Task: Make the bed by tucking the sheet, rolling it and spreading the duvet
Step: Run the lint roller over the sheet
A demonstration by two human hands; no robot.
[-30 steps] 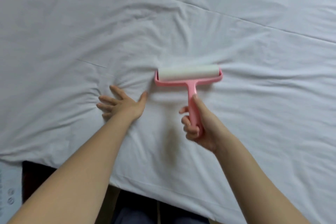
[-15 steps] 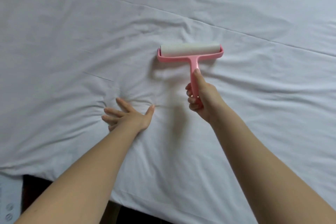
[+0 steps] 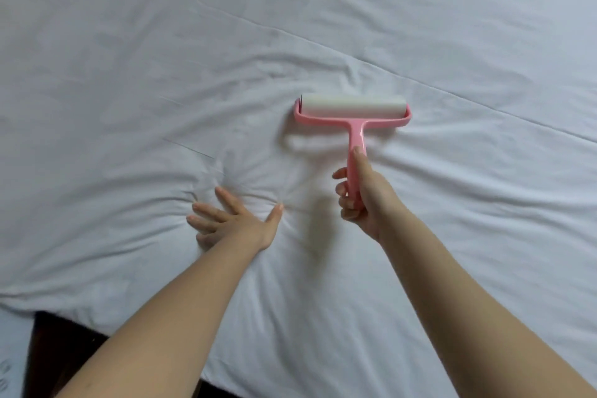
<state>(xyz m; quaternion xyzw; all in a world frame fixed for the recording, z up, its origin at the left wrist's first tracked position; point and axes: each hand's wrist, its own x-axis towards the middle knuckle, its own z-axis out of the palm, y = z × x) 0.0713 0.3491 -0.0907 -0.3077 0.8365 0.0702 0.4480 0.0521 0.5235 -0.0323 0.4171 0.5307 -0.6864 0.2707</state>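
Note:
A white sheet (image 3: 129, 58) covers the bed and fills most of the view, creased around the middle. My right hand (image 3: 365, 200) grips the handle of a pink lint roller (image 3: 352, 110), thumb laid along the handle. Its white roll lies flat on the sheet, ahead of the hand. My left hand (image 3: 232, 223) presses flat on the sheet to the left of the roller, fingers spread, with wrinkles fanning out from it.
The near edge of the bed (image 3: 226, 378) runs along the bottom, with dark floor (image 3: 61, 352) below it at the bottom left. A long straight fold line (image 3: 452, 94) crosses the sheet diagonally beyond the roller.
The roller went forward over the sheet between the earliest frame and half a second ago; now it sits a little nearer to me again. My left hand has stayed pressed in place.

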